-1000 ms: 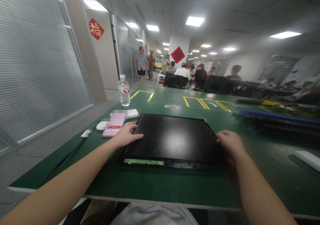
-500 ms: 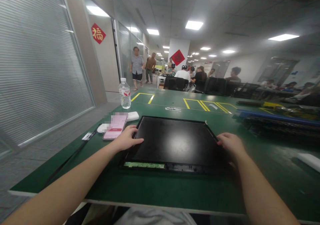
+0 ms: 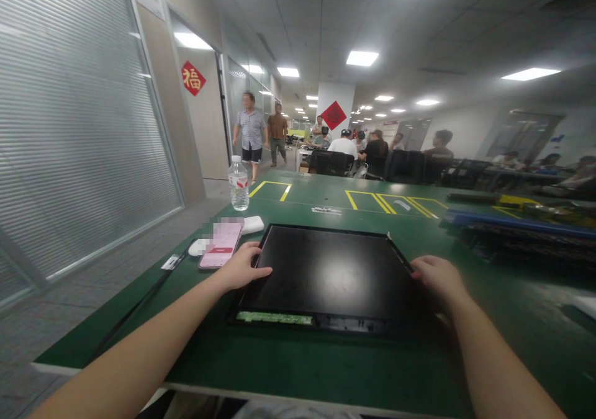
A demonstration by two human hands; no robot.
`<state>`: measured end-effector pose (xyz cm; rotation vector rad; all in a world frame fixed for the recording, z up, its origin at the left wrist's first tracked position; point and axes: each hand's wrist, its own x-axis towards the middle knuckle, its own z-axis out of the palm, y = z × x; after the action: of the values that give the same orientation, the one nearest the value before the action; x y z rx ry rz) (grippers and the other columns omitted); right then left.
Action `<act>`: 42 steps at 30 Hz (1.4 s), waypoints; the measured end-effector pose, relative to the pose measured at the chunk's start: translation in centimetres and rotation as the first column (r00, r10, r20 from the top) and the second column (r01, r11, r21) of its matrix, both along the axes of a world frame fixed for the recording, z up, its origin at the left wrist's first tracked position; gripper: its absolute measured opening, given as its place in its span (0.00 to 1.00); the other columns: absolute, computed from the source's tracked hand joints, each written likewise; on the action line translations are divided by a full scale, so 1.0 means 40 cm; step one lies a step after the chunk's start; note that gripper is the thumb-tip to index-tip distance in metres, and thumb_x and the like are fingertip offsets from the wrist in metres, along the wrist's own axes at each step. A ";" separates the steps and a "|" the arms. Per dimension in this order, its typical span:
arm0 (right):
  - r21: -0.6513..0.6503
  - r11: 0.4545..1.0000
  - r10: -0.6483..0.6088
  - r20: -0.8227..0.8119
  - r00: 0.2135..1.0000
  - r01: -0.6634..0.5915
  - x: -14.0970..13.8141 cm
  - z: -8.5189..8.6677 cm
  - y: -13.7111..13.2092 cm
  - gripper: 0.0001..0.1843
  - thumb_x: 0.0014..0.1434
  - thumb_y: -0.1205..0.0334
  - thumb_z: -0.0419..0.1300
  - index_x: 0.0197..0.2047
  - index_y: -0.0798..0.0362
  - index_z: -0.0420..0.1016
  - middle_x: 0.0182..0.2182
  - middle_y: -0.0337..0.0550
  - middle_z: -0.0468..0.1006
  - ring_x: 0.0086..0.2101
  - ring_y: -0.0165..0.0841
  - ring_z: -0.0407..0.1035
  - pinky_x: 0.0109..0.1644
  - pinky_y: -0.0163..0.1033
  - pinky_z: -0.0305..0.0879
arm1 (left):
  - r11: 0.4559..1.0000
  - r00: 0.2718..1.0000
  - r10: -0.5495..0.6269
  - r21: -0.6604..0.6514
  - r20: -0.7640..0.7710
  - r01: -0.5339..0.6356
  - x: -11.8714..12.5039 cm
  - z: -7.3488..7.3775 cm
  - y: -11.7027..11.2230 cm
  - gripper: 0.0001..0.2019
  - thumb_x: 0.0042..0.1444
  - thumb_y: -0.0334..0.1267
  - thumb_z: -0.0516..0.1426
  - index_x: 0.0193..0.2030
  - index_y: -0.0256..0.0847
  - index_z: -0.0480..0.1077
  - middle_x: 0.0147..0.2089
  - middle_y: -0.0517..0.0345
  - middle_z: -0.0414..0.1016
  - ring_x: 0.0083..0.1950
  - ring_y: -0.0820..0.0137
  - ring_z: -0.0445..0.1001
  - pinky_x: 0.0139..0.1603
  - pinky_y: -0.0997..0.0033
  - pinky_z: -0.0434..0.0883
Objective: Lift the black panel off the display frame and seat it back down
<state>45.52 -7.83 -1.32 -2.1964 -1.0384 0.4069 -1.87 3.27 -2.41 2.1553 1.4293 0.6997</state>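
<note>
A flat black panel (image 3: 326, 270) lies on the green table (image 3: 326, 363) in front of me, with a green circuit strip (image 3: 274, 317) along its near edge. My left hand (image 3: 244, 268) rests on the panel's left edge, thumb lying on top and fingers curled at the side. My right hand (image 3: 437, 277) grips the panel's right edge, fingers bent over it. A thin black strip (image 3: 399, 254) sticks up along the right rim just beyond that hand.
Left of the panel lie a pink phone (image 3: 220, 252), a white mouse (image 3: 200, 246) and a white case (image 3: 252, 224); a water bottle (image 3: 239, 184) stands behind. Dark stacked parts (image 3: 521, 236) fill the right side. Two people (image 3: 251, 133) walk in the far aisle; others sit beyond.
My hands stay on the panel's edges. The view has shifted slightly, and the two walking people have come closer.
</note>
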 end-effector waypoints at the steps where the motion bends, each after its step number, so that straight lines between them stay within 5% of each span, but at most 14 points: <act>1: 0.000 1.000 0.000 -0.001 1.000 0.000 -0.001 0.000 0.000 0.13 0.52 0.54 0.57 0.34 0.51 0.80 0.28 0.45 0.83 0.24 0.35 0.72 0.29 0.38 0.63 | 1.000 1.000 -0.004 0.004 -0.004 0.004 0.000 0.001 -0.001 0.32 0.38 0.60 0.64 0.45 0.37 0.76 0.65 0.36 0.66 0.65 0.43 0.67 0.64 0.50 0.66; 28: -0.034 0.999 0.001 0.056 0.998 0.000 -0.011 0.010 -0.008 0.12 0.54 0.57 0.56 0.35 0.51 0.79 0.28 0.43 0.83 0.24 0.34 0.73 0.30 0.37 0.64 | 0.999 0.995 -0.027 0.026 -0.099 0.030 0.001 0.005 -0.006 0.32 0.42 0.59 0.62 0.49 0.37 0.75 0.68 0.37 0.62 0.68 0.43 0.62 0.68 0.49 0.60; 38: 0.012 1.000 -0.009 0.129 0.992 0.007 -0.015 0.009 -0.006 0.11 0.54 0.58 0.57 0.34 0.50 0.80 0.31 0.44 0.84 0.34 0.38 0.75 0.35 0.38 0.63 | 0.973 0.961 -0.202 0.074 -0.187 0.219 -0.001 0.027 -0.033 0.36 0.45 0.58 0.64 0.59 0.41 0.73 0.70 0.38 0.61 0.71 0.43 0.58 0.69 0.45 0.57; 42: 0.112 0.989 0.082 0.151 0.985 -0.100 -0.029 0.006 0.000 0.11 0.52 0.59 0.59 0.37 0.49 0.81 0.38 0.43 0.84 0.42 0.39 0.76 0.44 0.37 0.66 | 0.935 0.923 -0.345 0.023 -0.173 0.354 -0.011 0.054 -0.048 0.38 0.44 0.56 0.67 0.62 0.46 0.72 0.72 0.42 0.59 0.72 0.45 0.57 0.69 0.47 0.57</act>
<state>44.35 -7.82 -1.06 -2.1023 -1.2139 0.2207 -2.30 1.35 -0.23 2.4729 1.0638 0.4380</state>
